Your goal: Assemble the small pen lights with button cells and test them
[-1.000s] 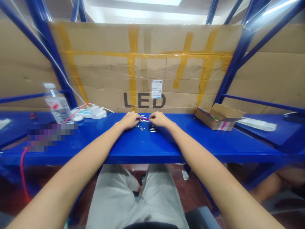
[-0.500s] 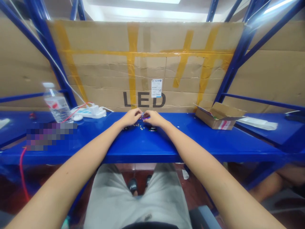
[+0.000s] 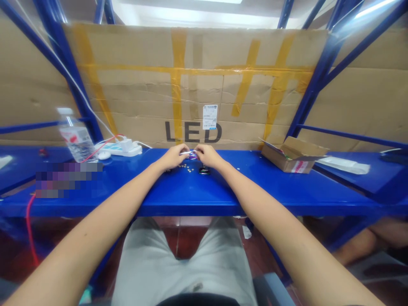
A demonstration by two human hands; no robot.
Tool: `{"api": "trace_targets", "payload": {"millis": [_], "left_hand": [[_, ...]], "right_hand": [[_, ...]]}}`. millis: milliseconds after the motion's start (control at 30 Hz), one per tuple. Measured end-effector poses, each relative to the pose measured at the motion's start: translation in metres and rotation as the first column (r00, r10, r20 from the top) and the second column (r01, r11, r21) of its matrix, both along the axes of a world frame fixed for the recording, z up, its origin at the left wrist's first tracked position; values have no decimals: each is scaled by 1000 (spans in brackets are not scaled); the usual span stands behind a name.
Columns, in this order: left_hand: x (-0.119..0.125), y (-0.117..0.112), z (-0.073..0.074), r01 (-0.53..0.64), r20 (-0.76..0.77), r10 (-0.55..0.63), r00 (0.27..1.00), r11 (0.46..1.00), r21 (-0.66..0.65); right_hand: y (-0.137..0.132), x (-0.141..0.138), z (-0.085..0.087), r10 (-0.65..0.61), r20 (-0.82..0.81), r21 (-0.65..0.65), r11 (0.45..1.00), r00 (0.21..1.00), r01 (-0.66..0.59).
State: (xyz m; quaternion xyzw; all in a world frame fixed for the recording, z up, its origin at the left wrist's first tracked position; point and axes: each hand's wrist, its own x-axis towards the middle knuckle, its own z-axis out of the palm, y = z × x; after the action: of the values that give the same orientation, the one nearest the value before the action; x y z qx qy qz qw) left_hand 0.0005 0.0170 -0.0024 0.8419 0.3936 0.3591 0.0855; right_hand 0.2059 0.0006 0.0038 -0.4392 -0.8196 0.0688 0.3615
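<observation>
My left hand and my right hand meet at the far middle of the blue bench. Both are closed in a pinch on one small purple and silver part held between their fingertips, just above the bench top. Below the hands lie several small silver beads and a small dark piece. What the part is I cannot make out at this distance.
A clear water bottle stands at the left, with a white power strip and red cable beside it. An open cardboard box sits at the right. A taped cardboard wall marked LED closes the back.
My hands have drawn closer together and lifted slightly off the bench, now pinching the small part between them. The view has shifted a little.
</observation>
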Motion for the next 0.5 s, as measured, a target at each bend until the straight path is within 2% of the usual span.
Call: {"api": "trace_targets", "payload": {"millis": [133,267,433,500], "left_hand": [[1,-4,-1,42,-39,-41,998,999,26],[6,-11,-2,54,-95,-51,994,998,27],[16,-18,-1,45,2,-45,999,995,-85],[18,-19,0,73,91,-56,994,979,-192]], "right_hand": [[5,2,-3,51,37,-7,999,998,-51],[5,3,-2,86,64,93,991,994,-92],[3,5,-1,126,44,199,971,991,-132],[3,5,-1,135,40,220,965,990,-141]]}}
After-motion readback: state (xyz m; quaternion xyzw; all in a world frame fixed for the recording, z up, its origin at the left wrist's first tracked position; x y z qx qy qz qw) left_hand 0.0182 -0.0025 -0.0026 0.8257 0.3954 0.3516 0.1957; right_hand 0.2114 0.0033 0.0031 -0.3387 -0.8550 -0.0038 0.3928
